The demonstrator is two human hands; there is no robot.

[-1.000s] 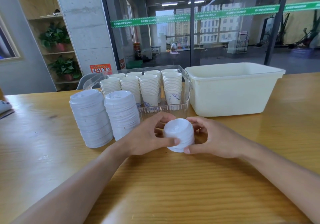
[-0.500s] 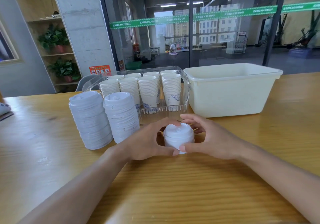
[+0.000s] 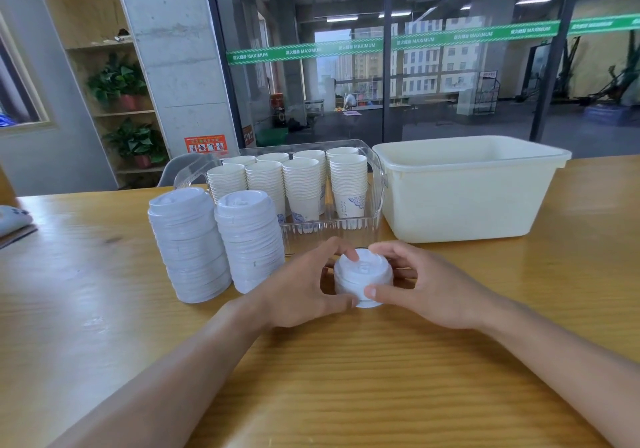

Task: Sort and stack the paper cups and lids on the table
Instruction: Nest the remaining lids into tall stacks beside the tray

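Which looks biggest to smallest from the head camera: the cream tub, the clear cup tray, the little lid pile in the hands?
1. Cream tub, biggest.
2. Clear cup tray, a bit smaller, though partly hidden by lid stacks.
3. Little lid pile, smallest, even though it is nearest the camera.

An office: glass partition [image 3: 450,66] with green banding, open workspace behind, potted plants [image 3: 117,84] on shelves.

A glass wall [image 3: 433,66] with a green stripe [image 3: 381,44], a concrete pillar [image 3: 173,49], wooden shelves [image 3: 114,111] with potted plants [image 3: 119,84].
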